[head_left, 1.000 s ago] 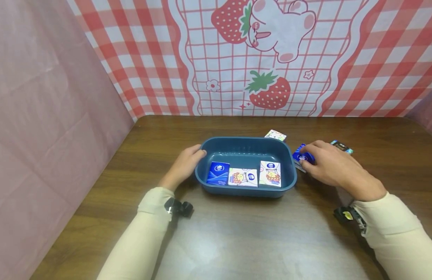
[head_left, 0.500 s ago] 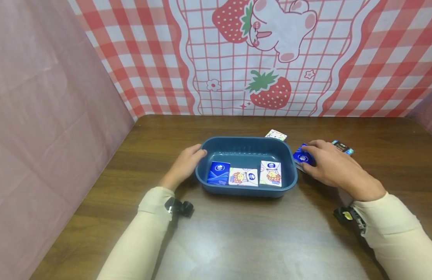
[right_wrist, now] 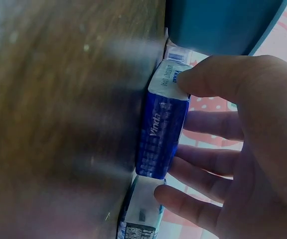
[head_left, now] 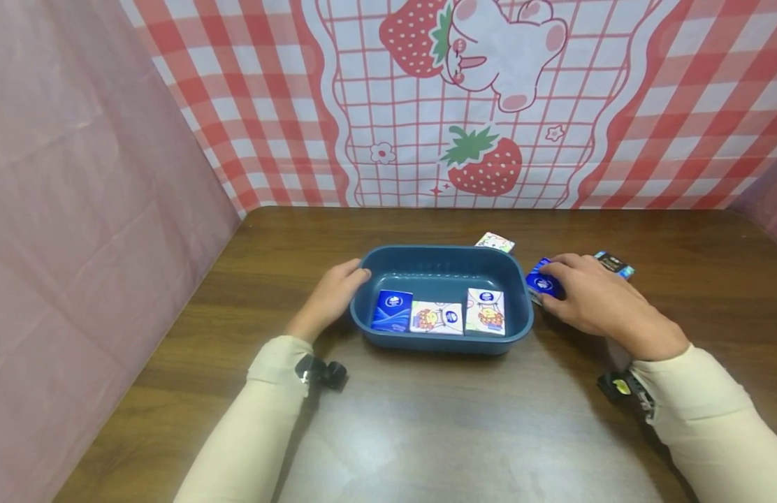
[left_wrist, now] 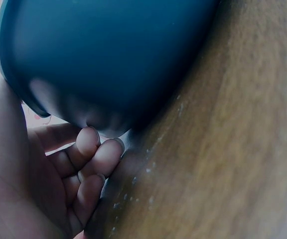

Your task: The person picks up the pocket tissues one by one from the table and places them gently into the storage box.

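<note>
In the head view my left hand [head_left: 330, 295] holds the left end of a blue plastic basin [head_left: 441, 343], thumb over the rim. The left wrist view shows its other fingers [left_wrist: 108, 155] curled against the basin's outer wall. My right hand [head_left: 592, 295] grips a blue tissue pack [head_left: 542, 281] on the table, just right of the basin. In the right wrist view the thumb touches the pack's pale end, and the fingers lie along its far side. Inside the basin, along the near wall, lie a blue tissue pack [head_left: 392, 311] and two white patterned packs [head_left: 436, 318].
A white patterned pack [head_left: 495, 242] lies behind the basin, partly hidden by it. Beyond my right hand is a black-and-blue pack [head_left: 613, 265]. A checked strawberry cloth [head_left: 388, 181] hangs behind the wooden table [head_left: 426, 433], and a pink cloth [head_left: 112, 209] hangs at the left.
The blue pack under my right hand has turned slightly and lies flatter than a second ago. My left hand and the basin stay in place.
</note>
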The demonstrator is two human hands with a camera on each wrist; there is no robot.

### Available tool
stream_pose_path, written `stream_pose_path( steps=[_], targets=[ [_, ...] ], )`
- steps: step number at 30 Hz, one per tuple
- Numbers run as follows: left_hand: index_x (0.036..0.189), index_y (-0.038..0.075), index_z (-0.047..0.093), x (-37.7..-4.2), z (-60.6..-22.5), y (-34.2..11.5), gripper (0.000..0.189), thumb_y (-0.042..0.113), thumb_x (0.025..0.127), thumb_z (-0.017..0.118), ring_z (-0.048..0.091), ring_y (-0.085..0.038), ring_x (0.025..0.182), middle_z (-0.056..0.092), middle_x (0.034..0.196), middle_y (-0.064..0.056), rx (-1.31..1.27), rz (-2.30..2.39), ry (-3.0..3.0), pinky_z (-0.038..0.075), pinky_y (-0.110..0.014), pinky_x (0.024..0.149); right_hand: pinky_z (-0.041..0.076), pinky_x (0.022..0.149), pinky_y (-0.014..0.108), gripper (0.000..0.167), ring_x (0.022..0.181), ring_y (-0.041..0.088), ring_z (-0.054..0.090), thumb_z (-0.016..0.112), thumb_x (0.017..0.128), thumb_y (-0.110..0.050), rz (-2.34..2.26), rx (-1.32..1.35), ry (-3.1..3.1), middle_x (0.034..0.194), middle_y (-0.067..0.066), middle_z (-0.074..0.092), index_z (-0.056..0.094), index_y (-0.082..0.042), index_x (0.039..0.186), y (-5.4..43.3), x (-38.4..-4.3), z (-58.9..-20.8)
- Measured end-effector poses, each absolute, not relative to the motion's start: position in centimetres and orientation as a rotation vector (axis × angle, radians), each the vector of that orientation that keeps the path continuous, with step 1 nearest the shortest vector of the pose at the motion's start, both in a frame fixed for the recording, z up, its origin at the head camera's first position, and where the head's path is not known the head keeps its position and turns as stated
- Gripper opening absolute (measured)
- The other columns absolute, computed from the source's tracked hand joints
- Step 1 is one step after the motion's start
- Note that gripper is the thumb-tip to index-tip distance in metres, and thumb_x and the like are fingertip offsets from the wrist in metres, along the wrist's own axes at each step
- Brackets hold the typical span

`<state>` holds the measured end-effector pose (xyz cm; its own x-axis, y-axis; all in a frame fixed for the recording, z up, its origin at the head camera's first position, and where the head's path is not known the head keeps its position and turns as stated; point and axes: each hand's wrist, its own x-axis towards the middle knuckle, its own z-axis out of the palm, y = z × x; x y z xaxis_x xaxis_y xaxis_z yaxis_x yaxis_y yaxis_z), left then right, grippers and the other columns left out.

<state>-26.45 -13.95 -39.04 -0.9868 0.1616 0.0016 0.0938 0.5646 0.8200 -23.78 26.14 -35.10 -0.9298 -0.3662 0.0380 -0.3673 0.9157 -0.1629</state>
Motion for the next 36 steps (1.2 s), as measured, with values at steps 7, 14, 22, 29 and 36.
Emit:
stream_pose_path(
  steps=[7, 14, 22, 29, 36],
  targets=[
    [0.129, 0.008, 0.063, -26.36, -38.91, -14.09, 0.041, 0.036, 0.102, 0.047, 0.06, -0.027, 0.114, 0.067, 0.119, -0.01, 0.249, 1.439, 2.725, 0.044, -0.052, 0.104, 0.043, 0.097, 0.067, 0.052, 0.122, 0.048, 0.048, 0.073, 0.089, -0.026, 0.263, 0.589, -3.029, 0.133, 0.028, 0.053, 0.06, 0.001, 0.132, 26.06, -23.84, -35.16],
    [0.126, 0.009, 0.064, -26.43, -38.93, -14.09, 0.04, 0.037, 0.102, 0.048, 0.06, -0.026, 0.11, 0.067, 0.115, -0.009, 0.244, 1.438, 2.728, 0.045, -0.051, 0.102, 0.044, 0.095, 0.067, 0.053, 0.121, 0.048, 0.05, 0.072, 0.091, -0.028, 0.277, 0.588, -3.046, 0.135, 0.028, 0.052, 0.059, 0.001, 0.134, 26.13, -23.83, -35.18],
    [0.129, 0.009, 0.063, -26.45, -38.97, -14.11, 0.042, 0.037, 0.102, 0.047, 0.06, -0.027, 0.114, 0.067, 0.119, -0.009, 0.245, 1.431, 2.732, 0.044, -0.052, 0.104, 0.045, 0.093, 0.067, 0.055, 0.118, 0.048, 0.053, 0.07, 0.092, -0.03, 0.282, 0.566, -3.075, 0.136, 0.028, 0.05, 0.057, 0.001, 0.135, 26.01, -23.81, -35.13],
    [0.129, 0.008, 0.063, -26.47, -39.0, -14.09, 0.042, 0.037, 0.102, 0.047, 0.059, -0.027, 0.114, 0.067, 0.119, -0.009, 0.245, 1.428, 2.733, 0.044, -0.052, 0.104, 0.047, 0.091, 0.068, 0.056, 0.117, 0.049, 0.053, 0.071, 0.092, -0.028, 0.302, 0.548, -3.101, 0.136, 0.029, 0.048, 0.055, 0.002, 0.136, 25.76, -23.68, -35.06],
    [0.126, 0.009, 0.064, -26.57, -39.08, -14.1, 0.039, 0.036, 0.102, 0.047, 0.06, -0.026, 0.109, 0.067, 0.114, -0.009, 0.266, 1.437, 2.727, 0.046, -0.051, 0.101, 0.047, 0.089, 0.068, 0.058, 0.117, 0.049, 0.053, 0.072, 0.091, -0.031, 0.285, 0.527, -3.118, 0.134, 0.029, 0.047, 0.054, 0.0, 0.137, 25.75, -23.62, -35.03]
  ],
)
